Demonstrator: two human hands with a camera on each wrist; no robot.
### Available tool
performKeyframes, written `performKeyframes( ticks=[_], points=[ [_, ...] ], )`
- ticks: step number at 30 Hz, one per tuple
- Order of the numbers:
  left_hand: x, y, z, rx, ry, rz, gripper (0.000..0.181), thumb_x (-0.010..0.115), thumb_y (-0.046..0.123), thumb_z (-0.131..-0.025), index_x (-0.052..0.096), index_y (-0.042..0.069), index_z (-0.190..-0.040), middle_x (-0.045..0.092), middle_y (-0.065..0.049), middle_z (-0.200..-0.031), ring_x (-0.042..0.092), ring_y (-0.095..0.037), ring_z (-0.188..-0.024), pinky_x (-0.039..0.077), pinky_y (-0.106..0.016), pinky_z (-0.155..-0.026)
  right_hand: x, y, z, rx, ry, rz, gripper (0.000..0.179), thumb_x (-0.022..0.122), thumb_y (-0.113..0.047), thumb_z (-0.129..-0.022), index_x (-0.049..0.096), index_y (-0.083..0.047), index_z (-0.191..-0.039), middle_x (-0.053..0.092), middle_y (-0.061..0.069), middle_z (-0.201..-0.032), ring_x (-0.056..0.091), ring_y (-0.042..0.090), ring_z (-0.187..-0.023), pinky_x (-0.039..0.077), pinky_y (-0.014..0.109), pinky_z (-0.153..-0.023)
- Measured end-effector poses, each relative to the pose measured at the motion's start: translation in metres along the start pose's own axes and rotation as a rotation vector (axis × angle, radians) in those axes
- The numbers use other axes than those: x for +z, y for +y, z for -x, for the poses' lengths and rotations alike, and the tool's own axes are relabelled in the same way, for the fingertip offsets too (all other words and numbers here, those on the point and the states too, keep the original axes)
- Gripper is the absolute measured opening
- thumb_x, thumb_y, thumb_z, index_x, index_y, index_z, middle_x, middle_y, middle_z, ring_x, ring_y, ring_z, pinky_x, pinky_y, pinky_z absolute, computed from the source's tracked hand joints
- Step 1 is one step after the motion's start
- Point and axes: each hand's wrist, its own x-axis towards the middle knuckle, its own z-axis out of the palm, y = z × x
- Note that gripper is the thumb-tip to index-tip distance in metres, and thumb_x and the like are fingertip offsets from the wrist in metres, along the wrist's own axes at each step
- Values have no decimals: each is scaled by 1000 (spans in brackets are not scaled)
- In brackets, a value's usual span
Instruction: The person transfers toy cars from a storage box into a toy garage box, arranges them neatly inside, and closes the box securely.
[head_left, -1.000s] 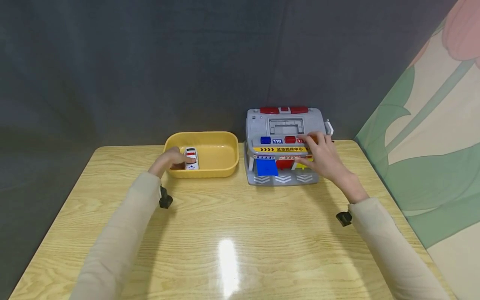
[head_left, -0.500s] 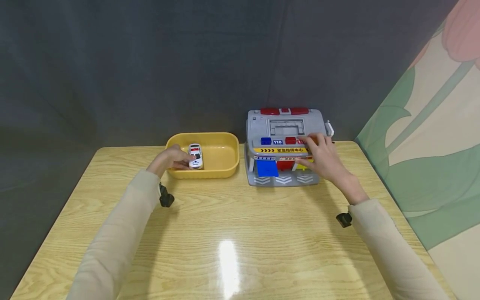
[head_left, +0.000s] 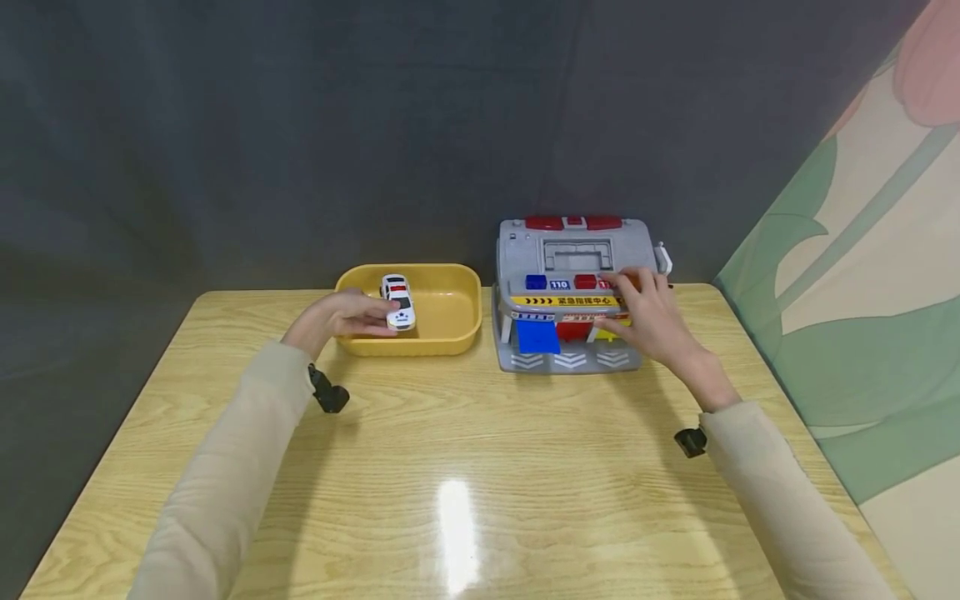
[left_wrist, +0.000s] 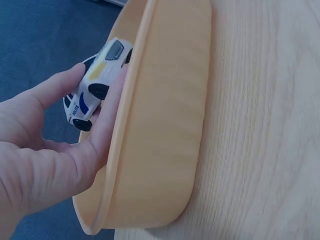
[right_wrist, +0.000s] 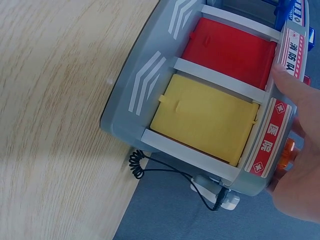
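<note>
My left hand (head_left: 341,317) grips a white toy police car (head_left: 400,304) between thumb and fingers, over the yellow plastic basin (head_left: 450,346). In the left wrist view the toy car (left_wrist: 102,70) is tilted near the basin's rim. To the right stands a grey toy emergency-station garage (head_left: 517,250). My right hand (head_left: 651,321) grips its front roof edge at the right end, thumb against the front sign strip. The garage's blue door (head_left: 537,337) is raised outward. Its red door (right_wrist: 230,52) and yellow door (right_wrist: 205,120) are down in the right wrist view.
The basin and garage stand side by side at the back of the wooden table (head_left: 390,467), before a dark curtain (head_left: 300,125). A coiled black cord (right_wrist: 137,165) with a white handset hangs at the garage's side. A flower-painted panel (head_left: 877,292) borders the right.
My left hand has lifted the toy police car up inside the basin and moved it slightly right, its nose now angled. My right hand has stayed on the garage roof.
</note>
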Motion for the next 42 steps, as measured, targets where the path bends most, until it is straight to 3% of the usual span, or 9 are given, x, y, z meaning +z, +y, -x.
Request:
performKeyframes(
  ticks=[4, 9, 16, 31, 42],
  points=[
    [3, -1, 3, 13, -34, 68, 37, 58, 1, -95, 42, -8, -127, 65, -17, -98, 68, -27, -86, 50, -39, -93, 0, -1, 0, 7, -3, 2, 68, 81, -21, -79, 48, 0, -134, 37, 28, -129, 31, 46, -115, 31, 59, -93],
    [10, -6, 8, 70, -74, 127, 39, 55, 2, -97, 41, -8, -131, 63, -16, -101, 66, -25, -89, 47, -39, -96, -1, -2, 0, 11, -3, 2, 68, 81, -21, -79, 47, -1, -135, 37, 28, -129, 31, 46, -115, 30, 59, -93],
    [28, -10, 17, 136, -101, 83, 58, 54, 1, -97, 24, -8, -146, 50, -21, -121, 64, -24, -93, 50, -39, -92, -1, -1, 0, 11, -8, -1, 68, 81, -21, -80, 47, -1, -135, 36, 27, -130, 30, 45, -115, 31, 58, -92],
    [55, -28, 36, 227, -153, 97, 52, 53, -3, -96, 26, -5, -140, 46, -26, -131, 64, -25, -98, 51, -41, -90, -2, -2, 0, 16, -20, 1, 67, 80, -21, -80, 47, -1, -135, 35, 27, -131, 30, 46, -115, 32, 58, -92],
    [75, -47, 38, 252, -192, 129, 51, 53, -7, -95, 29, -2, -140, 48, -23, -129, 61, -28, -102, 47, -49, -94, -1, -2, 1, 7, -11, -1, 68, 81, -19, -79, 47, 1, -135, 36, 28, -130, 31, 46, -114, 32, 58, -91]
  ],
)
